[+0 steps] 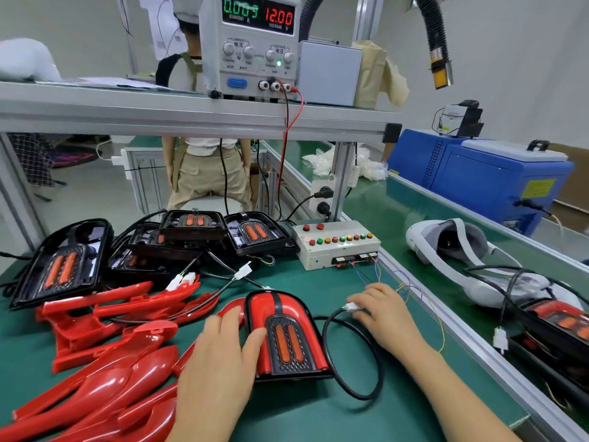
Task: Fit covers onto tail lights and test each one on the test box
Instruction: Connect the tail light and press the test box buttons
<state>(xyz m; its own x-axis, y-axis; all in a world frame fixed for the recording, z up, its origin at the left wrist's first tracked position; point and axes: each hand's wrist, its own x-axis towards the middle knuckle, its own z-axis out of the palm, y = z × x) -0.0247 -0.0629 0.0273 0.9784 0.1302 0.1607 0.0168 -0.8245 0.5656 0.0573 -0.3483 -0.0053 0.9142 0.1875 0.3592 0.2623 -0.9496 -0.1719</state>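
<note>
A tail light with a red cover fitted (pixel 285 333) lies on the green mat in front of me. My left hand (pixel 220 355) rests on its left side, thumb on the cover. Its black cable (pixel 347 352) loops right to a white connector (pixel 351 306), which my right hand (pixel 387 317) pinches. The white test box (pixel 334 247) with coloured buttons sits behind, thin wires trailing from its front toward my right hand. Several uncovered black tail lights (pixel 60 263) are stacked at the back left. Loose red covers (pixel 105 362) lie piled at the left.
A power supply (pixel 255 43) reading 12.00 V stands on the shelf above, leads dropping toward the box. Right of the rail, the conveyor (pixel 398 212) carries a white headset (pixel 446 247) and a finished light (pixel 561 323). A blue machine (pixel 478 173) stands beyond. A person sits behind the bench.
</note>
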